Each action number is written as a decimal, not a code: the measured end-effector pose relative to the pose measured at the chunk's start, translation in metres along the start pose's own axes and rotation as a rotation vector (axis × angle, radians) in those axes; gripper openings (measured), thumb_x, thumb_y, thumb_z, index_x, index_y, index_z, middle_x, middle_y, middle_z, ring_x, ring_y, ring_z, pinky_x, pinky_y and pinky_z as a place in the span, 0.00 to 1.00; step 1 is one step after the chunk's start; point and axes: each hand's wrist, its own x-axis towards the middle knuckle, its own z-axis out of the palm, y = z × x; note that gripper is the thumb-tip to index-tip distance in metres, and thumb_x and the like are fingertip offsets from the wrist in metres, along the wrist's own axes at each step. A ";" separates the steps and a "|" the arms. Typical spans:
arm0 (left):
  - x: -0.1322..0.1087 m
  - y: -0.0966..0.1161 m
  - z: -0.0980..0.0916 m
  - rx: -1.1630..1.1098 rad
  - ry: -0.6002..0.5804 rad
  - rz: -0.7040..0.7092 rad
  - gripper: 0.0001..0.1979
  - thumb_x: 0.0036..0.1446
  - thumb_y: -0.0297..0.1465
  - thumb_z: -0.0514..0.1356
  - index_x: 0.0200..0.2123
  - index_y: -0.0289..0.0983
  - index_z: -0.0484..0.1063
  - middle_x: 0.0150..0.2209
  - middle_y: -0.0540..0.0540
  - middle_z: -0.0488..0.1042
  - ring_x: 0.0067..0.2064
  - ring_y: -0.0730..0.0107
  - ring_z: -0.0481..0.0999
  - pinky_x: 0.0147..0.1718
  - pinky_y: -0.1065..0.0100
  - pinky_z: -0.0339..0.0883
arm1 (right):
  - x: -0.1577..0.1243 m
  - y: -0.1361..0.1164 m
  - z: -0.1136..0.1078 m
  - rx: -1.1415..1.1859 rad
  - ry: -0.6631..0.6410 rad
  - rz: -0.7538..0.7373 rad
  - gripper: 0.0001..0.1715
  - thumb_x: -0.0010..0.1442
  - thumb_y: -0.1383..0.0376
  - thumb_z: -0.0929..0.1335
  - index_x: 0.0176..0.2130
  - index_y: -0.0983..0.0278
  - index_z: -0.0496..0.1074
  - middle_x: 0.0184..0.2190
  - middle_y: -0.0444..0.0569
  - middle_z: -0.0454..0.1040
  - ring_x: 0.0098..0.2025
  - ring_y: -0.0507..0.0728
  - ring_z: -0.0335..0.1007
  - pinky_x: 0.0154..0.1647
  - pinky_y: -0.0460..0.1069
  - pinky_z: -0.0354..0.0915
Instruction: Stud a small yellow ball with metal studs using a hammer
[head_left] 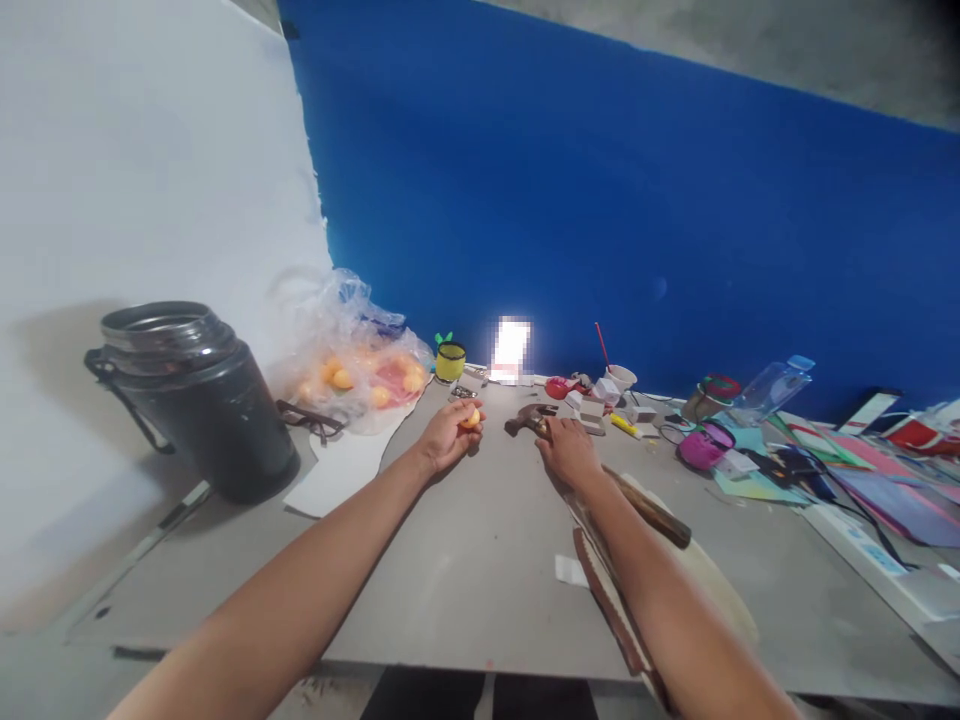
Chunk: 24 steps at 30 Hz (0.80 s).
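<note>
Now the left hand (448,437) curls its fingers around a small round orange fruit (471,418) above the grey table (465,560); the right hand (568,450) lies flat, fingers loose, on a wooden-handled hammer (529,420).

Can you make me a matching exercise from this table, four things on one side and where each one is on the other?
Things:
1. small orange fruit
2. hammer
3. black jug
4. plastic bag

Places:
A. standing at the far left of the table
B. under the right hand
C. held in the left hand
D. against the wall, with orange fruit inside

Pairs: 1-C, 2-B, 3-A, 4-D
</note>
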 end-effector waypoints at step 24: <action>-0.001 0.000 -0.001 0.109 -0.105 0.012 0.18 0.62 0.44 0.64 0.30 0.35 0.70 0.26 0.47 0.73 0.19 0.75 0.66 0.17 0.73 0.58 | 0.002 0.004 -0.003 0.007 -0.016 -0.029 0.22 0.69 0.58 0.67 0.58 0.65 0.69 0.53 0.59 0.75 0.57 0.65 0.68 0.54 0.54 0.60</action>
